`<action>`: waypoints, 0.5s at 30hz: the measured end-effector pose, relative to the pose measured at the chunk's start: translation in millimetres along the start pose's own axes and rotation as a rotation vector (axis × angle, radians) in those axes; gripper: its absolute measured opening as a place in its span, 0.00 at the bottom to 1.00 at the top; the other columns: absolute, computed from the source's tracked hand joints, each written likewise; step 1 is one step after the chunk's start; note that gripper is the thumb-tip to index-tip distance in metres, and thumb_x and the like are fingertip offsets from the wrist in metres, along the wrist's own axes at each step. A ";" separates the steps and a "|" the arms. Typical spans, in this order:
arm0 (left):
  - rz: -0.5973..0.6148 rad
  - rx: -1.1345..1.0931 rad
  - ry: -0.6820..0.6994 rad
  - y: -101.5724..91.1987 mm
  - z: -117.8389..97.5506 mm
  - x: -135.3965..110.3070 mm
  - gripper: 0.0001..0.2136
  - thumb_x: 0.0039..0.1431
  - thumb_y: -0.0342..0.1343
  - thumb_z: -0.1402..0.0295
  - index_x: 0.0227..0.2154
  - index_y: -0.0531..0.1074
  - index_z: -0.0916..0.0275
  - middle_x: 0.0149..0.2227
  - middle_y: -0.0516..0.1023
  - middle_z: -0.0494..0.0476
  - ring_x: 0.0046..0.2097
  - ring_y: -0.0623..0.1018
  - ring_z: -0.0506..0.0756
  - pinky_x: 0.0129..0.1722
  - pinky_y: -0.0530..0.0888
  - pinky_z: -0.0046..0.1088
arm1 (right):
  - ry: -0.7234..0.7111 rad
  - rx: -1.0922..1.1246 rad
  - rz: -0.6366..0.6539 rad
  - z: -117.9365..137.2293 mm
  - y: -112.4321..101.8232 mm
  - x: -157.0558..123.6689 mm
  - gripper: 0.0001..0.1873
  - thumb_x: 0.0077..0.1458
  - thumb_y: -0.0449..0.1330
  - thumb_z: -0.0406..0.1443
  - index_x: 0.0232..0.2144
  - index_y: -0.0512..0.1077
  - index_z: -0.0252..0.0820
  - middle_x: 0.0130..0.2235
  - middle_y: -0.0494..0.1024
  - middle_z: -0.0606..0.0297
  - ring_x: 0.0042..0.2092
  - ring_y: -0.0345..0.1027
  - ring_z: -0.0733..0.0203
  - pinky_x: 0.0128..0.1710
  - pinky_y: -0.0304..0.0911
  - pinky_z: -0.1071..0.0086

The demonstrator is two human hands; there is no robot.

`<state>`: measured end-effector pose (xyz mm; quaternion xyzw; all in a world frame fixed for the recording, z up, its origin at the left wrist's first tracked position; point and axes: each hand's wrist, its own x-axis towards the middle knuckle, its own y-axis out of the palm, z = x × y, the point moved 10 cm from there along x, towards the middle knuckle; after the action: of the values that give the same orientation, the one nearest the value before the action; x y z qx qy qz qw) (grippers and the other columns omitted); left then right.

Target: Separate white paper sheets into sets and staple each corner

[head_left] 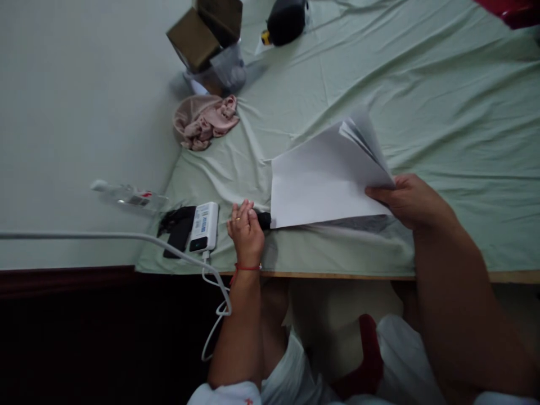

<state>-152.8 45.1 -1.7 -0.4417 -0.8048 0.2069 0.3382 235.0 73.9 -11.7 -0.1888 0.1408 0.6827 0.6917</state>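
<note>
A stack of white paper sheets (324, 180) is pinched at its right edge by my right hand (409, 199), thumb on top. The sheets fan apart at the upper right corner, and their left end lies low over the cloth. My left hand (245, 228), with a red string at the wrist and a ring, rests on the cloth with its fingers stretched out. Against its right side is a small black object (264, 220), partly hidden by the hand and touching or nearly touching the paper's lower left corner; its kind is unclear.
Left of my left hand lie a white power bank (204, 226) with a white cable (169, 247) and a black flat item (179, 233). Further back are a crumpled pink cloth (206, 121), an open cardboard box (194, 39) and a black case (287, 22). Pale green cloth (455, 124) covers the table.
</note>
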 end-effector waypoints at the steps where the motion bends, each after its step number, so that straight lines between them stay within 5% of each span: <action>1: 0.008 0.005 -0.008 0.9 0.8 -0.4 0.16 0.70 0.51 0.62 0.50 0.82 0.58 0.64 0.78 0.66 0.74 0.63 0.64 0.75 0.49 0.56 | 0.006 0.001 -0.002 0.4 0.4 -0.7 0.11 0.55 0.67 0.32 0.22 0.77 0.38 0.23 0.74 0.65 0.26 0.61 0.65 0.27 0.56 0.71; 15: 0.146 0.231 0.022 14.7 -24.4 -8.1 0.16 0.70 0.49 0.68 0.52 0.79 0.57 0.68 0.73 0.66 0.76 0.60 0.68 0.72 0.40 0.70 | -0.062 -0.058 -0.028 5.1 -2.5 1.7 0.10 0.52 0.67 0.35 0.22 0.75 0.40 0.22 0.73 0.64 0.24 0.61 0.64 0.23 0.54 0.70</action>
<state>-123.6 46.8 2.8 -0.4593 -0.7377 0.3175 0.3796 237.2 77.7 -7.7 -0.1896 0.0968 0.6822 0.6995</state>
